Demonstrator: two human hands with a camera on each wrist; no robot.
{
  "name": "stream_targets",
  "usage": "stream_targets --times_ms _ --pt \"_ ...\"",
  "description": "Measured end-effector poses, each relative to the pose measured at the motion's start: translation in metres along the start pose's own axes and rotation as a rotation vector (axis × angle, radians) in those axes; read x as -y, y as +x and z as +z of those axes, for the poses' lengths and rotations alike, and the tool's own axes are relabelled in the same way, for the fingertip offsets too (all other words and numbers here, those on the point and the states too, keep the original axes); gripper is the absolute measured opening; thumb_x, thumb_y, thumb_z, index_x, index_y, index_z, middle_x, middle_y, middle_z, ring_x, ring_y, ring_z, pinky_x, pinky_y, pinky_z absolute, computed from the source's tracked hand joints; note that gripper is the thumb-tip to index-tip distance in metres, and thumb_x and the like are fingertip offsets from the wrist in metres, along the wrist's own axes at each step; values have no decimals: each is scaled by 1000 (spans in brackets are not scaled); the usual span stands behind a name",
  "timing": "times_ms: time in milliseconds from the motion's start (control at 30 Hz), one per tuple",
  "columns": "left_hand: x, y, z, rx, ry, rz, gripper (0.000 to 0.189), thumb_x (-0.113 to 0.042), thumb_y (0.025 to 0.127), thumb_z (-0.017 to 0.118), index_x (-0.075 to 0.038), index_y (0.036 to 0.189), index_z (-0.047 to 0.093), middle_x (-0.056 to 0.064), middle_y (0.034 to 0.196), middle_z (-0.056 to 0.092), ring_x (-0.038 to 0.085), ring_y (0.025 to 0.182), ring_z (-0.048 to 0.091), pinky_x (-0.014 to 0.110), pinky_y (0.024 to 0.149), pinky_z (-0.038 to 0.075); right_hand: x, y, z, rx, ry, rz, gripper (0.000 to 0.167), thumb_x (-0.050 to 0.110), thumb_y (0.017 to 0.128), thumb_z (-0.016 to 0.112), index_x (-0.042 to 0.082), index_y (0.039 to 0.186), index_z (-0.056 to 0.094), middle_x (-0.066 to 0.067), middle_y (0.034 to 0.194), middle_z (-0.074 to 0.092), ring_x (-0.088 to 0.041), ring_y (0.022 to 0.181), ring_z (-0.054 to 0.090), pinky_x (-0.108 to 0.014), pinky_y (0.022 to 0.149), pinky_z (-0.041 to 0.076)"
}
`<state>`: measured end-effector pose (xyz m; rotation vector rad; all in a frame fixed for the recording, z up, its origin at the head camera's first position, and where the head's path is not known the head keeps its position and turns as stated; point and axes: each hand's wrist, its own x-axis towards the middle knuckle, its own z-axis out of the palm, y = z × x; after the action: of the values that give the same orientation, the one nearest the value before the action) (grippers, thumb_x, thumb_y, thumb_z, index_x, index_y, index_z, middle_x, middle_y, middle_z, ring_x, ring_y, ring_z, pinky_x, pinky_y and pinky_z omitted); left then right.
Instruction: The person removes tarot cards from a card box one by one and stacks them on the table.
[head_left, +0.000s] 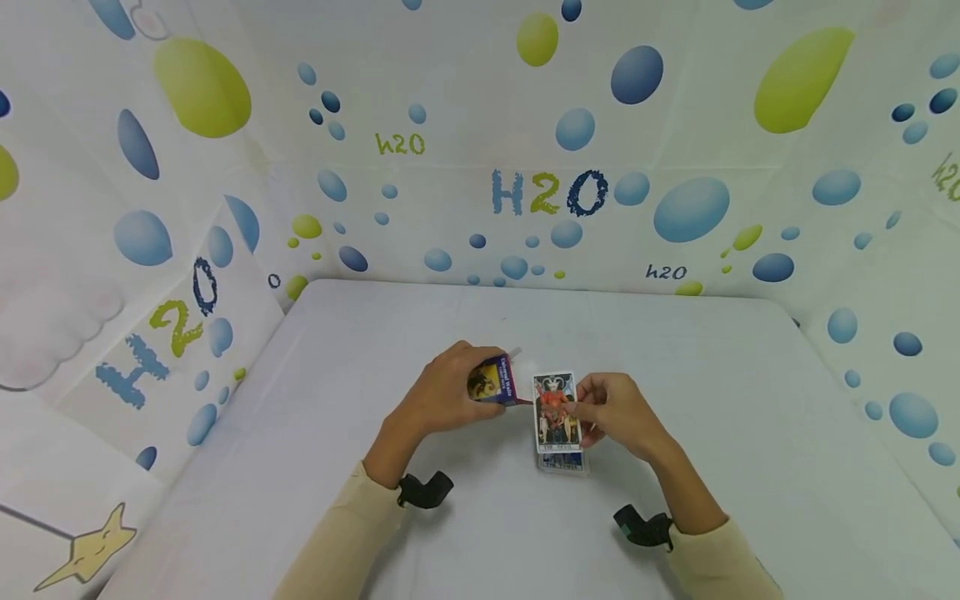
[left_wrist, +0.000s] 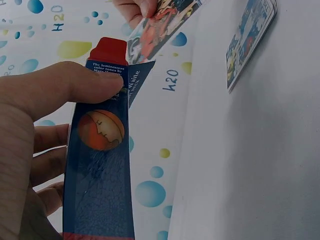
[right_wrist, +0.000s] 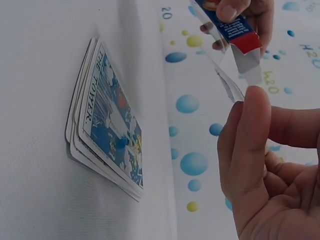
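My left hand (head_left: 442, 390) grips a dark blue tarot card box (head_left: 491, 380) by its edges, thumb along the narrow side. A red flap (left_wrist: 109, 50) stands raised at the box's open end, which faces the right hand. Between thumb and fingers my right hand (head_left: 621, 412) pinches a tarot card (head_left: 555, 410), "The Devil", its picture towards the head camera. That card is held up just beside the box opening. Beneath it lies a small stack of tarot cards (right_wrist: 107, 122) on the table, "The Tower" on top; in the head view the held card covers most of it.
A white-covered table (head_left: 420, 533) stretches around both hands. Behind it and at both sides hangs a white curtain (head_left: 465, 92) printed with blue and green bubbles and "H2O". Black wrist cameras, such as the left one (head_left: 427, 490), jut inward from each wrist.
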<state>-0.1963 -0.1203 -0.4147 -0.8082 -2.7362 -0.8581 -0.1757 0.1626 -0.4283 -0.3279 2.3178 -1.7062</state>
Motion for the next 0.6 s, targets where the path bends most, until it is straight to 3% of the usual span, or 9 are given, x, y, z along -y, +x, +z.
stream_targets --times_ms 267,600 --pt "3 0 0 -2 -10 -20 72 -35 73 90 -17 137 62 3 115 64 17 101 57 38 88 53 -7 5 -3 -50 10 204 16 5 91 69 -5 83 59 -10 64 57 -20 50 63 -37 53 58" --pt "5 0 -2 -11 -1 -27 72 -35 73 89 -17 137 62 4 115 64 18 101 57 40 88 54 -17 8 -4 1 12 260 20 8 90 71 -4 77 61 -7 64 56 -16 49 61 -31 51 56"
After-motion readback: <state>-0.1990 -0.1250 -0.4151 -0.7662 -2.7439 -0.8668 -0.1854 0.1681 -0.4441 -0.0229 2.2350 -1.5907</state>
